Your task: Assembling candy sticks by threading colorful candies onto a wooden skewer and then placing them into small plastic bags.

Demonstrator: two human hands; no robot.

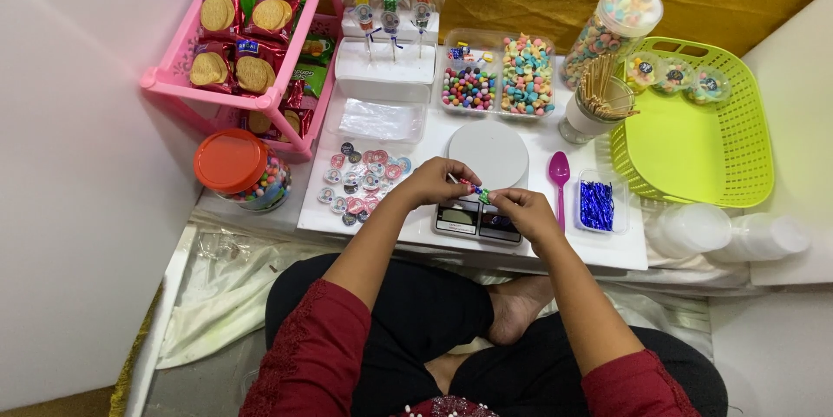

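Note:
My left hand [436,181] and my right hand [523,208] meet just above the front of a white kitchen scale [486,157]. Between the fingertips of both hands is a thin stick with small coloured candies [475,190] threaded on it. The left hand pinches the stick end, the right pinches the candy end. Both sleeves are dark red, and I sit cross-legged on the floor before a low white board [538,252].
Round stickers [364,181] lie left of the scale; a purple spoon [560,176] and a tray of blue twist ties [597,205] lie right. Behind are candy trays [499,78], a cup of skewers [594,105], a candy jar [612,31], a green basket [694,122], a pink snack rack [252,44], an orange-lidded jar [239,170].

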